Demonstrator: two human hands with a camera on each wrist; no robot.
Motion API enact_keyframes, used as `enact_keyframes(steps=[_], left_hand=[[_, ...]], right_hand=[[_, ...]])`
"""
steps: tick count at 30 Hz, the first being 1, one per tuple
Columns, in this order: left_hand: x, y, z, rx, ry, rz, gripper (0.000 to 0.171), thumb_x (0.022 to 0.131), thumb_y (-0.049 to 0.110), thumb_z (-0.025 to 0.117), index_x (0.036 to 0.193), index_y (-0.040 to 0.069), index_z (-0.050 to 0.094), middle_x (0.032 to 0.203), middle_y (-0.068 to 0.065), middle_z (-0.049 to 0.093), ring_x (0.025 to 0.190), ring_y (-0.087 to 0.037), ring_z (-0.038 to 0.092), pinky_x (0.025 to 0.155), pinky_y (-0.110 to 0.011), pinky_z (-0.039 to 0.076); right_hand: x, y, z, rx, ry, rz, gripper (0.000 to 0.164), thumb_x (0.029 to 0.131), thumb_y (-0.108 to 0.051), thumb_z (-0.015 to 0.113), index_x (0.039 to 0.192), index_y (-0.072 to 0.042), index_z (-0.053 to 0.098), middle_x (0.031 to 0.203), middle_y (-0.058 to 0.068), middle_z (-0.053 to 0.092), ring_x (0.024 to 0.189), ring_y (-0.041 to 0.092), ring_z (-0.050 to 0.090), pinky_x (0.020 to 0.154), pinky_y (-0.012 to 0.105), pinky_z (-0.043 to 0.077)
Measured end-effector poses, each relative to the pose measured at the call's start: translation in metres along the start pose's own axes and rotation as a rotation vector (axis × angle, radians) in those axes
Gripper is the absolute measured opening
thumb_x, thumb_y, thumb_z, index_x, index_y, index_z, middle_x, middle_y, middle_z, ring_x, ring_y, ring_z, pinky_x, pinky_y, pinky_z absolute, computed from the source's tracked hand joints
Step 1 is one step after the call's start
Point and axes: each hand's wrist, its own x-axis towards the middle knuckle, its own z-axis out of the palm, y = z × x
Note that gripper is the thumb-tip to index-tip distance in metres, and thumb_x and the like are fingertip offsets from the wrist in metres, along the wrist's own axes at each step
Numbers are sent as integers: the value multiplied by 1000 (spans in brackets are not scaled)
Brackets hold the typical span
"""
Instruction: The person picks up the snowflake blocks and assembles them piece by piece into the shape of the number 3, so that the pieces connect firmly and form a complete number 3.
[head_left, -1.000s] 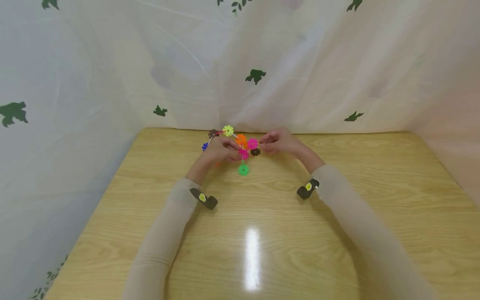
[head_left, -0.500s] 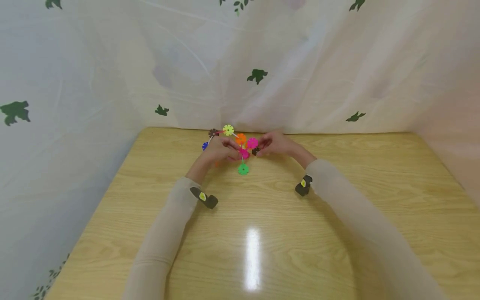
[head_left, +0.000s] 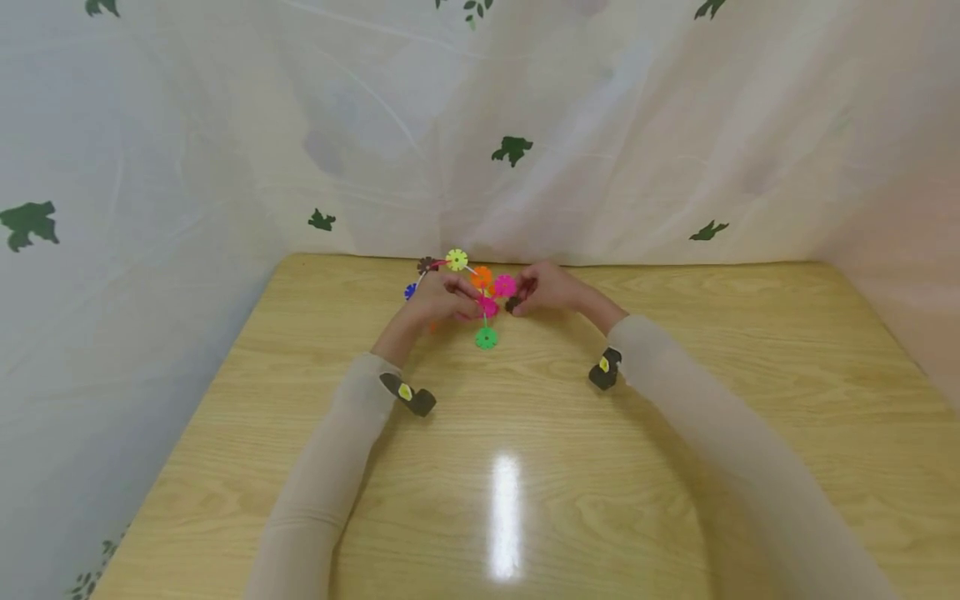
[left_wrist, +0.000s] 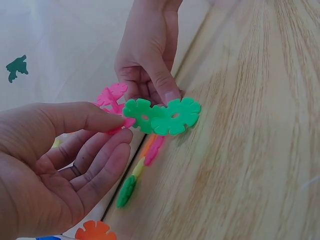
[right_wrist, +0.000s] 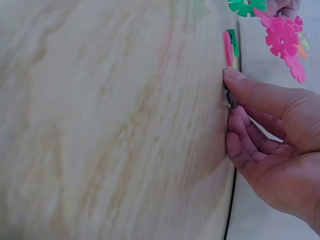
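In the head view my left hand [head_left: 444, 300] pinches a pink notched disc [head_left: 488, 307] belonging to a joined group of flower-shaped interlocking discs. Green discs [left_wrist: 175, 115] stick out from that pink part in the left wrist view. More pink discs [right_wrist: 282, 42] of the group show in the right wrist view. Just to the right, my right hand [head_left: 553, 287] holds a dark disc [right_wrist: 231, 98] between thumb and fingers, low over the tabletop. Its fingers hide part of this disc. A gap separates the dark disc from the pink discs.
A yellow disc [head_left: 457, 259], a brown disc [head_left: 427, 266] and a blue disc [head_left: 410, 291] surround the left hand. Other discs, including a green one [left_wrist: 127, 191], lie near the table's back edge. A patterned cloth [head_left: 600, 167] hangs behind the wooden table [head_left: 600, 483].
My right hand has moved left and down to the dark disc and now grips it. The left hand stays almost still with the pink disc.
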Motion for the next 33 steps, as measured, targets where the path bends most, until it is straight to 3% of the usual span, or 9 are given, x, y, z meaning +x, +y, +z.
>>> enact_keyframes(steps=[5, 14, 19, 24, 28, 33], left_hand=[[1, -1, 1, 6, -3, 8, 21, 80, -9, 74, 101, -10, 69, 75, -1, 74, 65, -11, 69, 73, -35, 64], [1, -2, 3, 2, 2, 9, 21, 80, -9, 74, 101, -8, 70, 86, -13, 75, 67, -13, 70, 75, -36, 65], [0, -1, 5, 14, 2, 16, 20, 80, -8, 75, 100, -6, 71, 86, -13, 74, 67, -13, 69, 75, -37, 65], [-2, 0, 5, 18, -2, 27, 21, 80, -7, 77, 100, -5, 70, 82, -4, 72, 69, -13, 69, 75, -35, 64], [-2, 0, 5, 16, -4, 31, 21, 80, -7, 77, 99, -5, 70, 79, 0, 71, 69, -12, 69, 75, -35, 64], [-4, 1, 6, 6, -5, 25, 20, 80, -8, 76, 99, -5, 70, 82, -5, 73, 69, -13, 70, 76, -38, 64]], right_hand=[[-5, -1, -4, 35, -16, 0, 28, 81, 2, 82, 103, 8, 67, 98, 17, 70, 87, 19, 63, 78, 22, 54], [-18, 7, -7, 201, -21, 56, 21, 85, 2, 78, 102, 6, 66, 89, 9, 74, 76, 10, 64, 64, 23, 54], [-24, 13, -6, 323, 5, 81, 26, 87, -1, 78, 110, 8, 69, 87, 4, 75, 75, 12, 70, 69, 31, 63], [-31, 14, -6, 458, 34, 69, 27, 90, 1, 74, 116, 9, 69, 91, 2, 77, 79, 14, 74, 76, 35, 65], [-38, 11, -8, 543, 71, 46, 23, 90, 1, 74, 112, 6, 68, 93, 2, 77, 85, 17, 75, 81, 38, 64], [-42, 7, -11, 626, 129, 33, 16, 90, 1, 74, 104, 2, 66, 89, 3, 76, 87, 20, 77, 85, 40, 63]])
